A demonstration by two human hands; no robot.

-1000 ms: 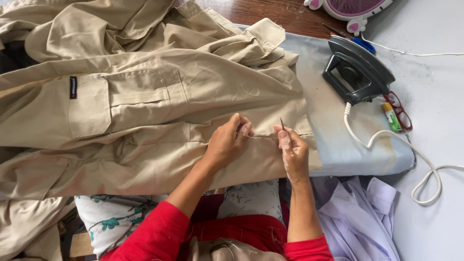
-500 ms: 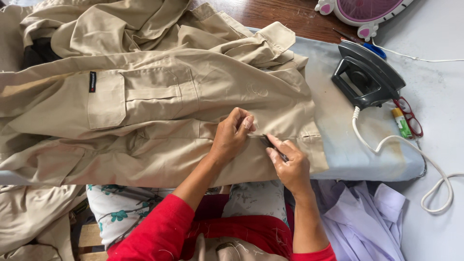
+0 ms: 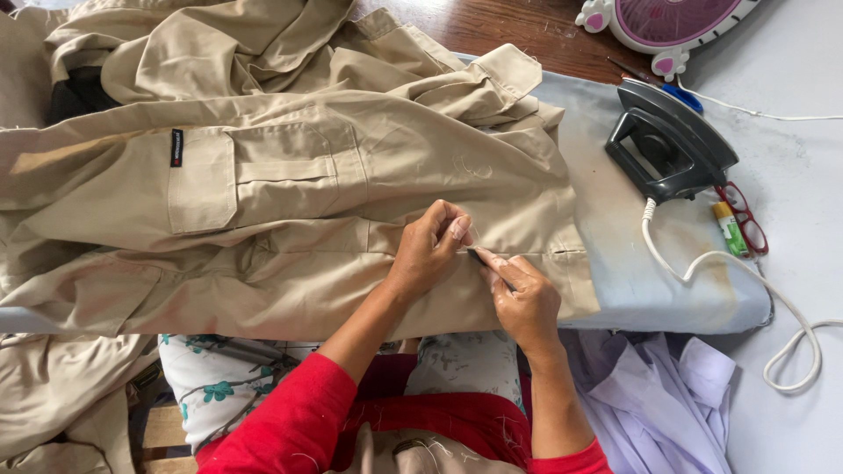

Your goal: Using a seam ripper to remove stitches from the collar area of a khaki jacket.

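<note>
A khaki work shirt (image 3: 290, 202) with a flapped pocket lies spread over the ironing board (image 3: 632, 272). My left hand (image 3: 430, 250) pinches the fabric at the seam near the shirt's hem. My right hand (image 3: 522, 298) holds a small dark tool (image 3: 479, 257) with its tip pressed to that same seam, right beside my left fingertips. Both hands rest on the cloth at the board's near edge.
A black iron (image 3: 667, 149) stands at the board's right end, its white cord (image 3: 746, 290) looping off the edge. Red glasses (image 3: 746, 219) and a small tube (image 3: 729, 228) lie beside it. A pink fan (image 3: 667, 22) sits behind. Lilac cloth (image 3: 659, 404) hangs below.
My right hand has dropped from a raised position onto the seam, and the tool tip now meets the cloth. The left hand keeps pinching the same spot.
</note>
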